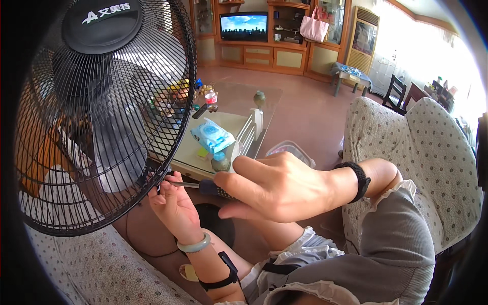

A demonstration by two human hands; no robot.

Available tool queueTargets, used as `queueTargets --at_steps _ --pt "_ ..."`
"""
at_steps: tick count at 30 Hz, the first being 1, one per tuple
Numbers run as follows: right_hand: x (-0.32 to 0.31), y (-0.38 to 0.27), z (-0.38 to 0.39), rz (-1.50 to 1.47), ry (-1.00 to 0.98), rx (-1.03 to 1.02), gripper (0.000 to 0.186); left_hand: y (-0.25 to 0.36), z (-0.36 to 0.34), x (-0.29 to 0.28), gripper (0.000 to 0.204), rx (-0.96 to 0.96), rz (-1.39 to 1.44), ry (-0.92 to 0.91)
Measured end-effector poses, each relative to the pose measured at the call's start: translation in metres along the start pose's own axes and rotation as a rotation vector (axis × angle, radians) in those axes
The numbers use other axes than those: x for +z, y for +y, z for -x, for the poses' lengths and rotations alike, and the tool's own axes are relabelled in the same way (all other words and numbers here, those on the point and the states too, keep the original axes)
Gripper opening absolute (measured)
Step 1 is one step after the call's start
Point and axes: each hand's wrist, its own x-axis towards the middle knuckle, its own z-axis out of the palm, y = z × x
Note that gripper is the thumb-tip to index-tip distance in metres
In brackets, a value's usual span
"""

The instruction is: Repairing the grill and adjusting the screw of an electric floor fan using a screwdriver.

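A large black electric fan (101,30) with a wire guard and translucent blades fills the left side. At the lower right of the guard's rim, my left hand (178,211) has its fingertips pinched around the edge, near a small dark part I cannot make out fully. My right hand (284,188) grips a screwdriver (211,188) with a dark, dotted handle. The screwdriver's metal shaft points left, and its tip is at the rim beside my left fingers. My right palm faces down, its fingers partly hiding the handle.
Beyond my hands stands a low table with a blue wipes pack (211,135), a capped jar (220,161), a remote (200,111) and a bottle (211,96). A clear plastic tub (291,152) sits on the floor. Patterned sofas (376,132) flank me; a television (244,26) stands far back.
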Motion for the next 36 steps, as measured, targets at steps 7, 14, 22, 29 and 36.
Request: queueTargets --at_steps 7,14,22,29,36 --pt "0.002 0.008 0.008 0.064 0.087 -0.237 0.011 0.0 0.0 0.003 0.02 -0.019 0.038 -0.028" --pt "0.005 0.007 0.006 -0.043 0.042 -0.049 0.035 0.001 0.003 0.005 0.02 -0.029 0.023 0.003" --pt "0.008 0.014 0.007 0.106 0.122 -0.275 0.018 -0.002 0.001 0.005 0.014 -0.006 0.072 -0.001" --pt "0.007 0.01 0.002 0.069 0.077 -0.085 0.033 -0.002 0.001 0.011 0.014 -0.002 0.065 0.031" --pt "0.0 0.004 0.004 0.07 -0.027 -0.157 0.02 -0.005 0.001 0.002 0.015 0.01 0.081 -0.001"
